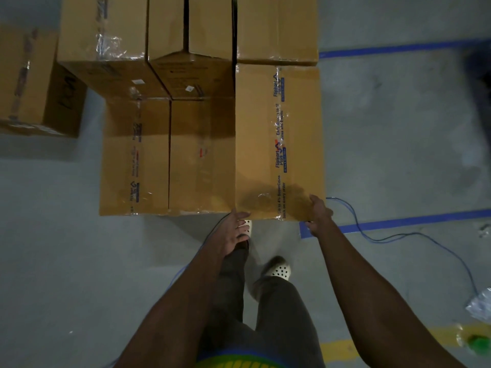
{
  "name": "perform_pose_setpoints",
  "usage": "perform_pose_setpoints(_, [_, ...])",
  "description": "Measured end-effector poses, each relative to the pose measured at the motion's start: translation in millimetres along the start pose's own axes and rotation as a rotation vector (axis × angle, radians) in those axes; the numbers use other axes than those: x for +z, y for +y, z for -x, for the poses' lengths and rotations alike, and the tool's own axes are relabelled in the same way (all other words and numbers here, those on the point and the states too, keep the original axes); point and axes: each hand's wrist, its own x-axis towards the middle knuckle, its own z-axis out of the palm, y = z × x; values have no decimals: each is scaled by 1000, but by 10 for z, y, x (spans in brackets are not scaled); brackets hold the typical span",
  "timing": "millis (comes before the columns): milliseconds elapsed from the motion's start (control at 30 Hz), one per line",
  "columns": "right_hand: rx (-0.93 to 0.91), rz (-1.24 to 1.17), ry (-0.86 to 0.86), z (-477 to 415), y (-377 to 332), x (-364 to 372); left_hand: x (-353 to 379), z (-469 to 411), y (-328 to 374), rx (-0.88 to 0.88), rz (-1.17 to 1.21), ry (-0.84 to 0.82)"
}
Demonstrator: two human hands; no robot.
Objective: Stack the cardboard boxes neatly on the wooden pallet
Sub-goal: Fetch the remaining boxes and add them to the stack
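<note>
The Flipkart-taped cardboard box (260,144) lies straight ahead of both hands, its long axis running away from the person, tight beside the lower boxes (167,155) on its left (no pallet shows). The right hand (320,212) grips the near right corner, thumb on top. The left hand (235,231) lays fairly straight fingers against the near left corner. The tape (280,144) reads "Flipkart Plus", "Early Access to all Sales and Events" and "SuperCoins back on every order".

Brown cardboard boxes (191,75) stood packed together, flaps taped shut. Nearest right box (255,144), printed tape running lengthwise, touched two lower boxes (170,158) on its left. Lone box (34,81) lay apart, far left.
</note>
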Motion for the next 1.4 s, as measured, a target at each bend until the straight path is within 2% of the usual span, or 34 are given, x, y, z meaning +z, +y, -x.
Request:
perform_pose_setpoints(133, [-4,47,53,46,-42,41,-3,-73,20,24,-24,2])
perform_pose_setpoints(433, [-33,92,30,-40,-100,55,29,-110,84,57,-98,-17])
perform_pose_setpoints(633, [-81,161,36,-57,-59,78,40,-140,124,11,-69,16])
perform_pose_setpoints(833, [-117,282,40,-39,38,66,119,-96,134,-13,-146,47])
perform_pose_setpoints(1100, [-171,284,-49,-4,82,-62,137,-59,95,35,-165,84])
perform_pose_setpoints(1167, [-193,307,-77,33,145,-147,135,14,75,54,-189,108])
perform_pose_setpoints(1267, [-267,445,-20,184,325,-261,98,141,-60,67,-182,123])
perform_pose_setpoints(1400, [-304,476,-73,97,728,-381,111,438,-273,85,-147,176])
